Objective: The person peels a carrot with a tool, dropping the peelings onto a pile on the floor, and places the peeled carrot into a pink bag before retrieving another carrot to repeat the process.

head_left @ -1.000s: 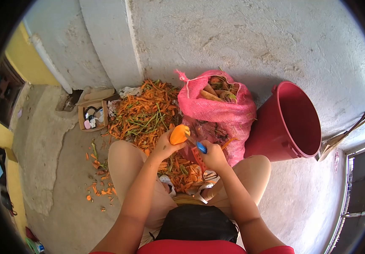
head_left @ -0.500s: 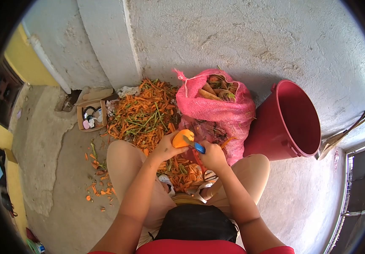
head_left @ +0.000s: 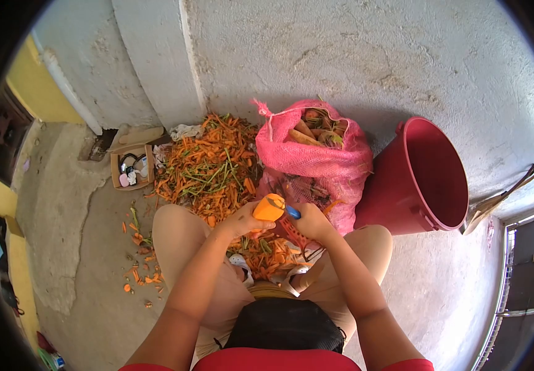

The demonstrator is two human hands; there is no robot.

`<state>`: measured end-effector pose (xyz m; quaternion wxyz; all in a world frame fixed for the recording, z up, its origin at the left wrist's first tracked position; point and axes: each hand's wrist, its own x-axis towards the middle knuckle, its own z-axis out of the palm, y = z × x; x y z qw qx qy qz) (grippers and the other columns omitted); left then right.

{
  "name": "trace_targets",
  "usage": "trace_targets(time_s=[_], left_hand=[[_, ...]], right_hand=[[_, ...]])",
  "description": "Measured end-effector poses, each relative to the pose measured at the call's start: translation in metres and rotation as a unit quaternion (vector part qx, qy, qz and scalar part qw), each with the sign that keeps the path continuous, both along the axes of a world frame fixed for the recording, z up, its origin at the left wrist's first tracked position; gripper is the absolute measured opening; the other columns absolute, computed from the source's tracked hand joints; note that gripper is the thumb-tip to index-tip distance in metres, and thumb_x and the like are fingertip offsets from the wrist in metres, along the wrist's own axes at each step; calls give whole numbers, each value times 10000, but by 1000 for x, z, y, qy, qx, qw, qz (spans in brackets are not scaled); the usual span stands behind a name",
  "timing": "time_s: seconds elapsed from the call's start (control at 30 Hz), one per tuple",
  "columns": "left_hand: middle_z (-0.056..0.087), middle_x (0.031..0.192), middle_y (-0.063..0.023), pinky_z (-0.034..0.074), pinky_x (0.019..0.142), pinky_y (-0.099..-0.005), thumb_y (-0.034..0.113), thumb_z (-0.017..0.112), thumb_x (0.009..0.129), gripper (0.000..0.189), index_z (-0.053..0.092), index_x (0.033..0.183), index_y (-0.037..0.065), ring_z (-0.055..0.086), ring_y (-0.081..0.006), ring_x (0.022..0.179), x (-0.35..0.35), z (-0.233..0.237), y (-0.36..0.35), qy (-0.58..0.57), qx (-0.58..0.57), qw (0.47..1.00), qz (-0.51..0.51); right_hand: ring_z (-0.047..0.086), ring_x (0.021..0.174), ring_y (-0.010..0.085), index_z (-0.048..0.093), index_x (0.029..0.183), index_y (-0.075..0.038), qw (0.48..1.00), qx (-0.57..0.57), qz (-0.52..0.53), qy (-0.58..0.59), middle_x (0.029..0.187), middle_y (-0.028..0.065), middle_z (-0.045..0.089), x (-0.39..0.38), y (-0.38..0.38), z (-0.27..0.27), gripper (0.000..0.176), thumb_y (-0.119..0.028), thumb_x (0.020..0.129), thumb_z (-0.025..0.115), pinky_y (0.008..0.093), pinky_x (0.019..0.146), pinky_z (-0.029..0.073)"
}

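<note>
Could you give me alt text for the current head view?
The left hand holds a thick orange vegetable while the right hand holds a blue-handled knife close to it. Beyond are a heap of orange and green scraps, a filled pink mesh sack and a large red bin before a grey wall.

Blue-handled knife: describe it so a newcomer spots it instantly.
Find the pink mesh sack. Just in front of it, the right hand grips the knife, its blade at the orange vegetable in the left hand. Its blue handle sets it apart from the orange scraps.
</note>
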<state>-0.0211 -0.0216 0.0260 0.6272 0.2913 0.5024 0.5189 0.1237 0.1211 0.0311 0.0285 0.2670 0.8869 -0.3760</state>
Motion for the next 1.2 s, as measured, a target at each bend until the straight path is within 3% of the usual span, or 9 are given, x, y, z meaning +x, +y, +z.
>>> trace_targets(time_s=[0.1, 0.2, 0.3, 0.4, 0.5, 0.77, 0.87, 0.93, 1.2], left_hand=[[572, 725, -79, 439, 529, -299, 152, 662, 676, 361, 502, 969, 14, 538, -198, 574, 8, -15, 9, 387, 184, 895, 128], [590, 798, -118, 448, 612, -332, 152, 663, 669, 404, 493, 1007, 9, 561, -255, 665, 8, -12, 9, 487, 94, 862, 102], [553, 686, -60, 395, 415, -217, 171, 680, 678, 339, 511, 921, 5, 475, -85, 445, 7, -6, 8, 347, 88, 928, 100], [525, 644, -61, 383, 398, -215, 152, 682, 669, 322, 510, 900, 10, 473, -90, 441, 0, 5, -3, -27, 29, 999, -31], [502, 621, -41, 374, 399, -216, 182, 681, 671, 310, 507, 868, 18, 468, -97, 470, 10, 20, -4, -111, 141, 977, -111], [487, 584, -51, 377, 371, -212, 336, 633, 722, 393, 471, 904, 28, 454, -104, 434, 5, 5, -4, -187, 129, 974, 5], [492, 598, -52, 371, 356, -211, 357, 604, 744, 393, 455, 944, 53, 454, -102, 432, 7, -1, -1, -241, 87, 967, 7], [492, 611, -50, 369, 356, -209, 328, 607, 746, 375, 444, 969, 74, 454, -98, 430, 11, 1, 0, -238, 54, 969, 37], [472, 624, -30, 356, 356, -206, 218, 593, 760, 376, 408, 1065, 102, 448, -94, 432, 30, 4, 8, -121, -29, 988, 95]], right_hand=[[527, 717, 399, 570, 770, 0, 1000, -3, -6, -1, 699, 245, 539, -1, 6, -12, 192, -158, 685, 501, 454, 642, 403], [526, 651, 383, 562, 770, 17, 998, -48, -27, -5, 655, 240, 520, -2, 7, -20, 195, -161, 707, 518, 429, 606, 397], [535, 696, 386, 572, 787, 7, 996, -82, -22, 21, 683, 251, 531, -3, 6, -32, 220, -193, 710, 522, 435, 630, 409], [540, 760, 391, 583, 803, -2, 998, -27, -43, -45, 727, 261, 544, -2, 13, -64, 244, -217, 705, 521, 436, 665, 423], [538, 801, 397, 582, 813, 23, 992, -9, -46, -114, 772, 263, 555, 10, 20, -103, 267, -199, 702, 482, 434, 698, 428], [542, 777, 406, 579, 777, 42, 990, 27, -12, -136, 751, 278, 548, 20, 28, -173, 318, -265, 715, 523, 448, 656, 422], [571, 614, 341, 571, 743, 35, 984, 18, -175, -29, 628, 215, 561, 4, 27, -103, 259, -219, 722, 529, 410, 561, 421], [540, 538, 314, 552, 691, 45, 944, -40, -271, 184, 595, 185, 552, -2, 37, -86, 269, -218, 749, 547, 376, 509, 399], [380, 489, 115, 496, 751, 23, 727, -88, -519, 442, 540, 15, 412, -35, 30, 10, 174, -126, 837, 475, 291, 473, 332]])
